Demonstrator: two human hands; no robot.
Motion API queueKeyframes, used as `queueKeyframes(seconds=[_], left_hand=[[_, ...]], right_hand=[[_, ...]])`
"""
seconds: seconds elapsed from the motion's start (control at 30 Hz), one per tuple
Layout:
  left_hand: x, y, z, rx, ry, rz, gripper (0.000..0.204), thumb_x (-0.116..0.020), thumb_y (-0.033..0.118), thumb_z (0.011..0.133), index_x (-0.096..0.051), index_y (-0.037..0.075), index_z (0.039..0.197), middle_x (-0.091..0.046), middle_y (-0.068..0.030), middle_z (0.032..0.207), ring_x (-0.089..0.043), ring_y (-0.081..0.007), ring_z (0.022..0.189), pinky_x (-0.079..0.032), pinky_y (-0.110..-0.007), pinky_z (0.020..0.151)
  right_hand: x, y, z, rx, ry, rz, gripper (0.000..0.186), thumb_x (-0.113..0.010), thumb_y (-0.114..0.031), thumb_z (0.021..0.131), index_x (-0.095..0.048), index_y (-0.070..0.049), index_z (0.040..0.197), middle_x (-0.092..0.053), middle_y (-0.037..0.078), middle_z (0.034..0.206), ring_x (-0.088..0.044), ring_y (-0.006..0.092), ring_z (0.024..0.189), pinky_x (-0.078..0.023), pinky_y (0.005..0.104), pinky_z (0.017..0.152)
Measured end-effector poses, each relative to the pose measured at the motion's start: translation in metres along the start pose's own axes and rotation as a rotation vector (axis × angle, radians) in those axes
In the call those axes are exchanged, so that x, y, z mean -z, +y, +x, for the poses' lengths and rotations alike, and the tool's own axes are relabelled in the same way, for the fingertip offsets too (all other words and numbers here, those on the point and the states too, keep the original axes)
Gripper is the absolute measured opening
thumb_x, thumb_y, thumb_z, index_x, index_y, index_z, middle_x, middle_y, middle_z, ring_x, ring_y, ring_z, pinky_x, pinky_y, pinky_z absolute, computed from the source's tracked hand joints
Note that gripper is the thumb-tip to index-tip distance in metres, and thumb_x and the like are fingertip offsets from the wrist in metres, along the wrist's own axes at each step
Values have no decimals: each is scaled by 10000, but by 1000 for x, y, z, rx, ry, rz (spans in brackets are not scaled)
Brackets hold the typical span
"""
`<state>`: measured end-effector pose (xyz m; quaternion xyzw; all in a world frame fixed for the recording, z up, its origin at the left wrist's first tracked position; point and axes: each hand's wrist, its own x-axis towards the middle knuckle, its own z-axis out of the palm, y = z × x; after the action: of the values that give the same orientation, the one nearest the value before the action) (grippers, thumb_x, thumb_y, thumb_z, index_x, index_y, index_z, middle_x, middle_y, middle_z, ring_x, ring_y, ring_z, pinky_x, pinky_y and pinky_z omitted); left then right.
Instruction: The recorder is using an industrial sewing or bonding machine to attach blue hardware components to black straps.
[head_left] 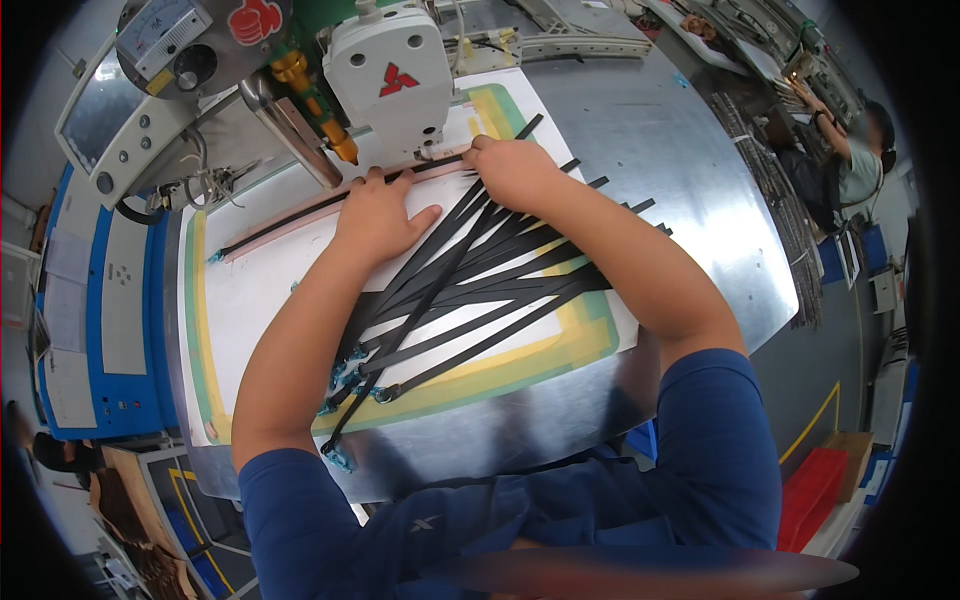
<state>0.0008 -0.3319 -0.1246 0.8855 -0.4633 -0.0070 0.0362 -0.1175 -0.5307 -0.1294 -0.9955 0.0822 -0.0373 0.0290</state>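
A narrow black strap point(290, 215) lies along a pink guide strip point(262, 236) on a white taped sheet point(255, 325). My left hand point(378, 218) rests with its fingertips on the strap and its thumb spread to the side. Farther right, my right hand point(512, 172) is closed, its fingers pinching the strap toward its right end; the fingertips partly hide it. Below and between my forearms lies a loose, criss-crossed pile of black straps point(450, 275). Several of their near ends carry bluish-green bits point(345, 375).
A white machine head point(388, 80) stands just beyond my hands, beside a yellow-tipped pointer point(345, 145). At the left are a control panel point(125, 125) and a blue cabinet point(125, 370). The metal table point(690, 200) extends right. Another person point(850, 165) works at the far right.
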Motion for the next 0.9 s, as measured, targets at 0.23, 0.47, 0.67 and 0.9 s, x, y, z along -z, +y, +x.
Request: queueKeyframes(seconds=[0.23,0.47,0.67,0.9], left_hand=[[-11,12,12,-79,43,-52,652,-678,553,903,-668,85,1358,-616,-262,1270,-606,-436,1155,-499,-471,1032],[-9,22,12,-32,25,-41,696,-680,582,892,-632,119,1409,-586,-267,1295,-598,-452,1155,-496,-518,1023],[-8,27,13,11,-24,-36,715,-670,616,892,-606,167,1445,-564,-257,1336,-582,-442,1209,-473,-566,1041],[-14,29,6,-22,84,5,714,-668,591,906,-577,162,1469,-580,-274,1314,-586,-475,1185,-486,-504,1050]], right_hand=[[-3,10,-4,-22,31,57,290,-575,-42,913,-737,-75,1151,-675,113,1151,-717,322,1039,-597,431,856],[-18,26,-2,-1,39,108,320,-628,-101,895,-746,-109,1192,-700,106,1128,-716,320,1026,-590,442,859],[-12,20,-8,43,44,130,390,-612,-109,892,-725,-171,1259,-701,80,1154,-708,297,1042,-576,418,880],[-9,9,-3,77,38,85,336,-583,-80,921,-707,-101,1232,-666,146,1165,-722,338,1026,-602,442,847]])
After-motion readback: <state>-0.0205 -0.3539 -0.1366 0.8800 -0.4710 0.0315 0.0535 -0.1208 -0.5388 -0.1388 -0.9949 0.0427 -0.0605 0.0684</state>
